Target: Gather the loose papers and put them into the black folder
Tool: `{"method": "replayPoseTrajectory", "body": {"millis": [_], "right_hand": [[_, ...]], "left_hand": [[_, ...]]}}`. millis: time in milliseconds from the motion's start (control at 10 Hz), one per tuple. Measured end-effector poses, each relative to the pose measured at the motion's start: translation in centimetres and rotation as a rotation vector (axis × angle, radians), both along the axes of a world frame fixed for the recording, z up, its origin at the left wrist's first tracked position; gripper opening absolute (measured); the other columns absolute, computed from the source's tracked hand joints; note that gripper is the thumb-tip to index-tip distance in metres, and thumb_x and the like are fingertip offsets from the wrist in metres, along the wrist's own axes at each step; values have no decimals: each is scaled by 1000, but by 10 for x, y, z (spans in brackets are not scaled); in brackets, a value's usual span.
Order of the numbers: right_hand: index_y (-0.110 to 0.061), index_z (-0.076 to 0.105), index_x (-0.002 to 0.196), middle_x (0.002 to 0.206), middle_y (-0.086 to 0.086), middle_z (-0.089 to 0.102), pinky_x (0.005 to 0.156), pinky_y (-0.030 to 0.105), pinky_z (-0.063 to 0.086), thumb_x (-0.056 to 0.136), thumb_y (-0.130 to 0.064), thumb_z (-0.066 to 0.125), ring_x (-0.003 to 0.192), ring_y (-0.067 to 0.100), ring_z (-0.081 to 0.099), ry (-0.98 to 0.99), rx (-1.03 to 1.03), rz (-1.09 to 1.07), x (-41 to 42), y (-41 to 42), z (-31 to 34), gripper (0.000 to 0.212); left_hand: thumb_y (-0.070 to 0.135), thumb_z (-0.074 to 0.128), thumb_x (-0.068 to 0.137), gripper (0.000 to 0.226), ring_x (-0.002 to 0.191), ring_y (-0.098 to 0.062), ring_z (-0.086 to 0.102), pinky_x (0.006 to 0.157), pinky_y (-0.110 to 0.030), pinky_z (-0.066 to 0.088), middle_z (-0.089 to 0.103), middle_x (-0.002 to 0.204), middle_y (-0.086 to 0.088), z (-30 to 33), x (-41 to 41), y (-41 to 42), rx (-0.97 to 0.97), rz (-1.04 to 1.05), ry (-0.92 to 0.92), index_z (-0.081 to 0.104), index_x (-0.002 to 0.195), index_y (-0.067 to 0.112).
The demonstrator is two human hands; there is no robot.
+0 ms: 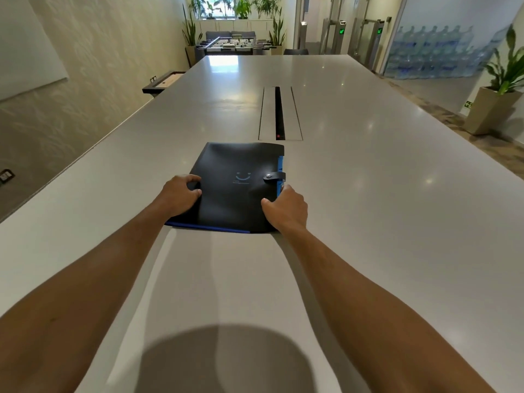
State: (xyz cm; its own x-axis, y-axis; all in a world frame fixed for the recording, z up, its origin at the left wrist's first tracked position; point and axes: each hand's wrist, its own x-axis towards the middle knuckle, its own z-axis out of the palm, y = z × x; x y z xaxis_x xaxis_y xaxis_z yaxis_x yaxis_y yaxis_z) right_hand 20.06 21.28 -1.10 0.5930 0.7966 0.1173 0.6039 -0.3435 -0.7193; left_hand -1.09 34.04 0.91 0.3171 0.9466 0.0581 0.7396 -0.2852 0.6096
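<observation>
The left hand (pixel 181 194) is curled over the left edge of the black folder (pixel 235 185) at frame centre, the right hand (pixel 286 207) gripped on its strapped edge, probably to square it; no papers are seen
</observation>
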Motion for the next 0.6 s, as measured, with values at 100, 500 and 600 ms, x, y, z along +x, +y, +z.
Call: {"method": "replayPoseTrajectory", "body": {"millis": [100,500,600], "right_hand": [[-13,57,110,104,6,66,63,25,39,84,-40,65,76,12,48,-100,-7,-5,4,17,-3,39],[-7,58,117,116,12,53,70,29,44,88,-50,60,91,22,58,-259,-42,93,10,21,9,51],[-8,58,119,116,10,55,76,28,42,90,-50,56,101,22,54,-327,79,128,4,5,9,50]], "left_hand": [[23,54,95,43,129,-37,44,110,-46,33,52,142,-13,-7,1,18,71,-7,137,54,137,18],[32,44,99,39,123,-39,44,97,-50,38,55,138,-15,-8,10,20,318,108,453,57,135,22],[25,55,95,25,105,-37,56,86,-48,43,68,117,-13,-7,22,-6,528,139,264,73,108,14]]}}
